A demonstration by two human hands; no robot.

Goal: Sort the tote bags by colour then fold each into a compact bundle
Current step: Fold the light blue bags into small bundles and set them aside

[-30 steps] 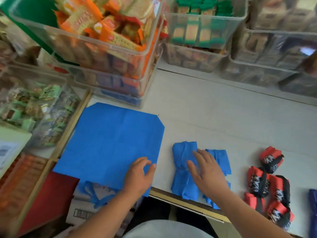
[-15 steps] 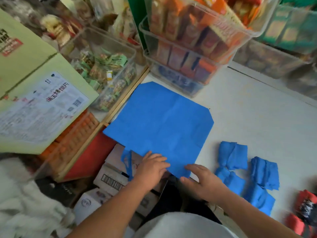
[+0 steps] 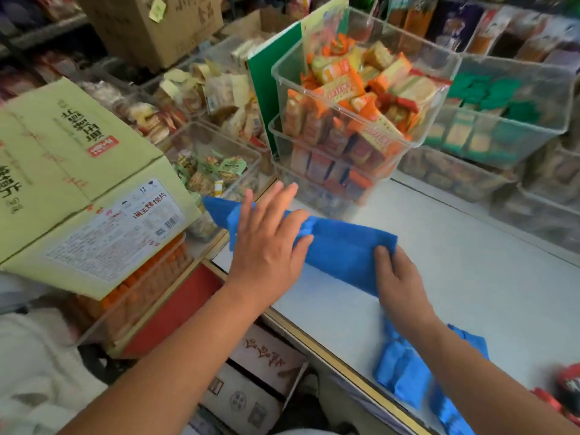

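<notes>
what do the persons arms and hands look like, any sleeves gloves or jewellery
Both the left hand and right hand are bare: no gloves, rings, watch or bracelet show. The forearms are uncovered down to the frame's edge, so no sleeves are visible.

blue tote bag [image 3: 342, 249]: matt cloth, creased
tabletop [image 3: 470, 277]: smooth, pale, matt
bins [image 3: 405, 146]: clear glossy plastic
green box [image 3: 62, 171]: matt cardboard
</notes>
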